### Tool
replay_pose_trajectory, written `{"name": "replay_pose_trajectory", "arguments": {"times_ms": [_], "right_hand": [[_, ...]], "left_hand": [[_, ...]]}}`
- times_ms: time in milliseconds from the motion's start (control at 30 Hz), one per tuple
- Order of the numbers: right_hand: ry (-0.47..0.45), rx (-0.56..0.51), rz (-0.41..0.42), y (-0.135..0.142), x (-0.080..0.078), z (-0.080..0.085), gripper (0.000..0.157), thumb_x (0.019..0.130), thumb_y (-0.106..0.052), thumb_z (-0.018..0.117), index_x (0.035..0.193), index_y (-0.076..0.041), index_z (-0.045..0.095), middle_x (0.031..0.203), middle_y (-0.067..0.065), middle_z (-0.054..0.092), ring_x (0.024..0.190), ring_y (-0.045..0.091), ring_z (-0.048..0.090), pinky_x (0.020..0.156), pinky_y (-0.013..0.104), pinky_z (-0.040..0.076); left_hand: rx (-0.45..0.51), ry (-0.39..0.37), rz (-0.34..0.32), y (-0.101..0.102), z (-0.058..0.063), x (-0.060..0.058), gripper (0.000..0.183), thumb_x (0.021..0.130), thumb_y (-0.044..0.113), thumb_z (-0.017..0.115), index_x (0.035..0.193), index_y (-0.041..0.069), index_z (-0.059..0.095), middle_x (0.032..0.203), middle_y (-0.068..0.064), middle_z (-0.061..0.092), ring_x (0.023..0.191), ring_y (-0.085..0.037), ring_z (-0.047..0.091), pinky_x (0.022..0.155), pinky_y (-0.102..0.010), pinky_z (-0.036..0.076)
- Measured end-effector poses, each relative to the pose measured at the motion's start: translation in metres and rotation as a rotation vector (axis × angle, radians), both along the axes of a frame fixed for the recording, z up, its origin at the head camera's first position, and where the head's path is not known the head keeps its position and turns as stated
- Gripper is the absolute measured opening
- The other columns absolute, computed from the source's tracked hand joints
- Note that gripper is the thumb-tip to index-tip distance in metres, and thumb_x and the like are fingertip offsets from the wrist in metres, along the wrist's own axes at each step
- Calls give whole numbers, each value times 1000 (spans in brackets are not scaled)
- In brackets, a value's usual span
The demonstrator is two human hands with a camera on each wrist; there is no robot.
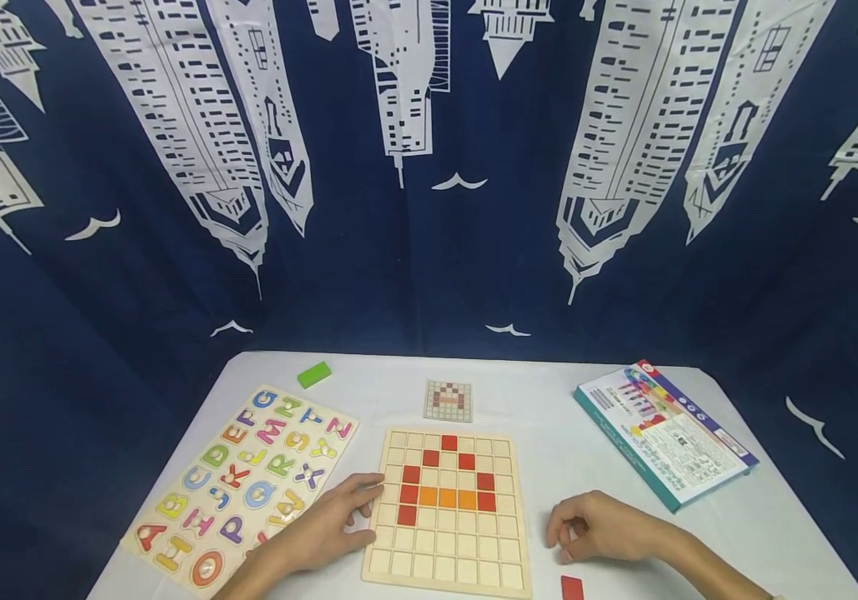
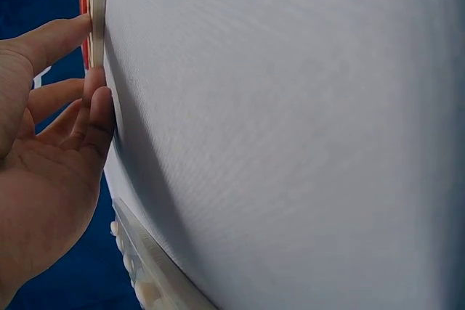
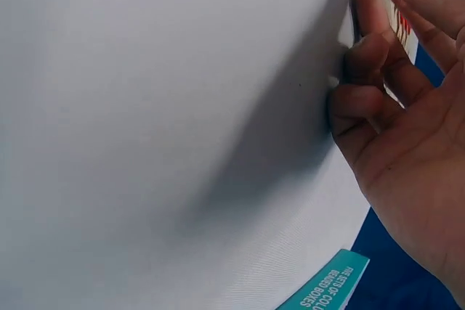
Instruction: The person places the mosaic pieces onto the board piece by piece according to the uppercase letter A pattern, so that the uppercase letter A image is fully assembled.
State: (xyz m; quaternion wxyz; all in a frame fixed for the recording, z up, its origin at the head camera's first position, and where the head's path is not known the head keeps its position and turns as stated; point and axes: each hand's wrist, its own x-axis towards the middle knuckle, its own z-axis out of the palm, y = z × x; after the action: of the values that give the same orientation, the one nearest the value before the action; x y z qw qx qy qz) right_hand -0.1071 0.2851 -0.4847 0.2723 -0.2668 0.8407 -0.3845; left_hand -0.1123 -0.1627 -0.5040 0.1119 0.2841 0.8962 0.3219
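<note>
A wooden grid board (image 1: pixel 447 575) lies flat, with several red square tiles (image 1: pixel 410 475) and three orange tiles (image 1: pixel 447 498) set in its cells. The red ones form a peaked outline; the orange ones make a row across it. My left hand (image 1: pixel 331 525) rests at the board's left edge, its fingertips and thumb touching the side. To the right of the board, my right hand (image 1: pixel 609 527) is low over the table with loosely curled fingers (image 3: pixel 367 59) and nothing visible between them. Just below it lies a loose red tile (image 1: pixel 572 587).
Behind the board lies a small pattern card (image 1: pixel 448 401). An alphabet puzzle board (image 1: pixel 248 454) sits at the left, partly under my left forearm. A green block (image 1: pixel 314 375) is at the back left, and a flat teal-edged box (image 1: pixel 667 433) at the right. A dark blue printed curtain (image 1: pixel 413 275) hangs behind.
</note>
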Motion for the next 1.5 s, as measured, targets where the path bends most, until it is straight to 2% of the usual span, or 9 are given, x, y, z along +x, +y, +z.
{"name": "replay_pose_trajectory", "arguments": {"times_ms": [133, 267, 433, 700, 867, 1033, 1133, 1367, 1500], "right_hand": [[29, -15, 64, 3, 6, -2, 13, 82, -25, 80, 94, -25, 76, 86, -8, 62, 76, 2, 52, 63, 19, 43], [75, 21, 128, 4, 10, -3, 18, 79, -31, 81, 97, -32, 78, 95, -12, 57, 91, 2, 51, 78, 19, 44], [88, 70, 144, 5, 15, -3, 25, 77, -34, 81, 101, -38, 75, 101, -15, 50, 102, 1, 44, 90, 20, 42], [138, 82, 144, 3, 17, -9, 18, 77, -39, 80, 94, -40, 74, 97, -15, 46, 100, 0, 43, 82, 19, 40], [116, 90, 88, 0, 14, -10, 14, 79, -40, 79, 89, -37, 71, 94, -14, 50, 96, 1, 47, 84, 19, 44], [115, 24, 32, -1, 14, -10, 15, 82, -37, 78, 90, -31, 68, 86, -10, 55, 85, 5, 54, 68, 21, 43], [110, 0, 11, -1, 14, -9, 16, 82, -36, 79, 89, -28, 67, 84, -10, 58, 82, 6, 55, 66, 22, 44], [79, 38, -63, -1, 11, -6, 16, 82, -35, 80, 86, -27, 66, 77, -13, 58, 71, 3, 51, 59, 22, 43], [81, 31, -70, -3, 8, -5, 17, 82, -34, 80, 85, -26, 66, 72, -14, 55, 68, 2, 50, 56, 21, 41]], "left_hand": [[-4, -8, 6, 1, 0, -1, 62, 90, 25, 74, 143, 1, 52, 155, -4, 41, 84, 0, 53, 73, -18, 50], [-10, -1, 8, 1, 0, -1, 62, 90, 25, 74, 143, 1, 53, 155, -3, 42, 83, 0, 53, 73, -17, 49], [-13, 6, 11, 1, -1, -1, 62, 90, 24, 74, 143, 1, 53, 155, -3, 42, 83, 0, 53, 72, -17, 49], [2, 10, 8, 0, -1, 0, 62, 89, 23, 75, 142, 0, 53, 154, -5, 43, 83, 0, 53, 73, -17, 50], [-2, 4, 10, 0, -2, -1, 62, 89, 23, 74, 142, 0, 53, 154, -4, 43, 84, 0, 52, 72, -17, 50], [-6, -15, 12, 0, -2, -1, 62, 90, 25, 74, 143, 1, 53, 154, -2, 42, 85, 0, 53, 73, -17, 49], [-6, -17, 11, 0, -1, -1, 62, 90, 25, 74, 143, 1, 53, 154, -2, 42, 85, -1, 53, 73, -17, 49], [-2, -7, 11, 1, -1, -1, 62, 90, 24, 75, 143, 1, 53, 154, -2, 43, 83, 0, 53, 72, -17, 48], [0, -4, 19, 1, -1, -1, 62, 89, 23, 75, 143, 1, 53, 154, -2, 43, 84, -1, 52, 73, -17, 48]]}}
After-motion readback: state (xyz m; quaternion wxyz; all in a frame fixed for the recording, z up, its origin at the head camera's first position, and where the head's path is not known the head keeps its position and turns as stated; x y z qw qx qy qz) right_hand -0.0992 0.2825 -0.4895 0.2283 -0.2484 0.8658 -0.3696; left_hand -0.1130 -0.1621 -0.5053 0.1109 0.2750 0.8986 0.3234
